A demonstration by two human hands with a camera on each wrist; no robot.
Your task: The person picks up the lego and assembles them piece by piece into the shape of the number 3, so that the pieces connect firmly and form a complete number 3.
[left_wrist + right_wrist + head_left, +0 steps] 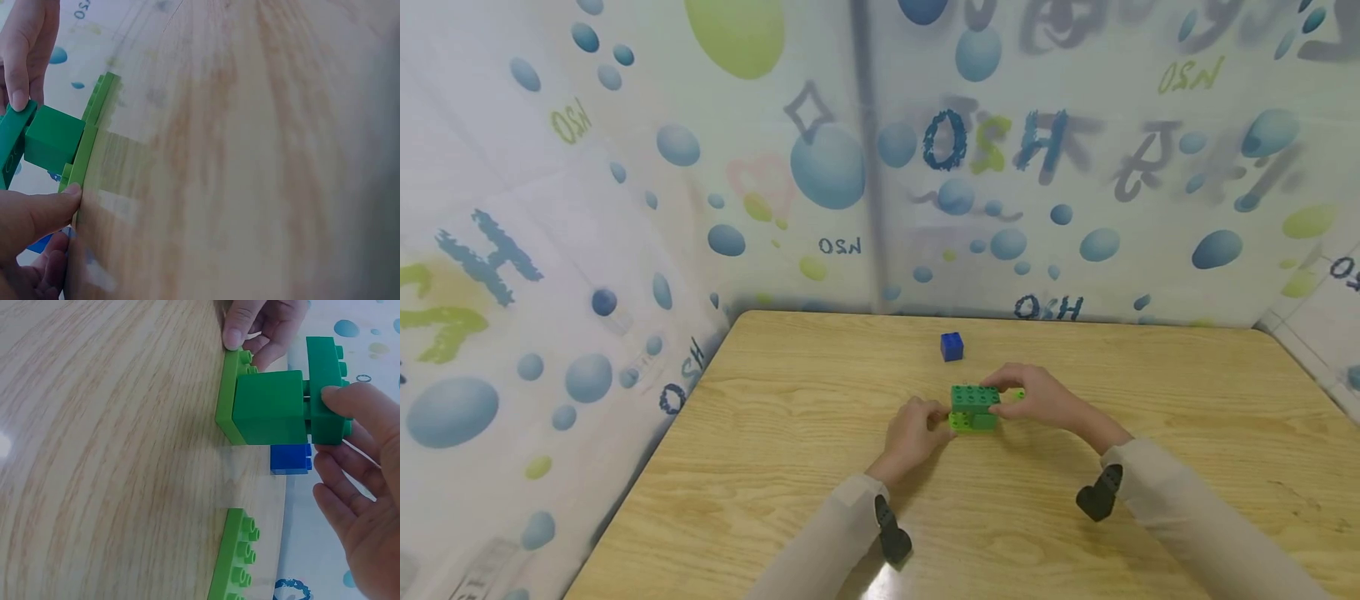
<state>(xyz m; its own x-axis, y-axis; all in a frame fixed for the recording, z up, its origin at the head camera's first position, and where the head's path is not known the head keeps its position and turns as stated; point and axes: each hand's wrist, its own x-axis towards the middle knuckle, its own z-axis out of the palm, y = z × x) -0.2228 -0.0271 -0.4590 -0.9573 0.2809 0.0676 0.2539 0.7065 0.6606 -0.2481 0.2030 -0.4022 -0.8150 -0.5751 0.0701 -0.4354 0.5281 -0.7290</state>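
Note:
Fingers of my right hand [1033, 397] pinch a long dark green toy brick [322, 412], studs facing up. It sits right over a square green brick [269, 407], and a narrow gap with studs shows between the two. That square brick stands on a flat light green brick [227, 400]. At the flat brick's left end, my left hand [913, 435] grips it between thumb and fingers, down at the tabletop. In the left wrist view the left thumb [47, 212] presses on the flat brick's edge.
A second flat light green brick [236, 553] lies on the wooden table [820, 367] to the right, mostly behind the right hand in the head view. Farther back is a blue brick [952, 347]. Patterned curtains [925, 275] hang behind and beside the table.

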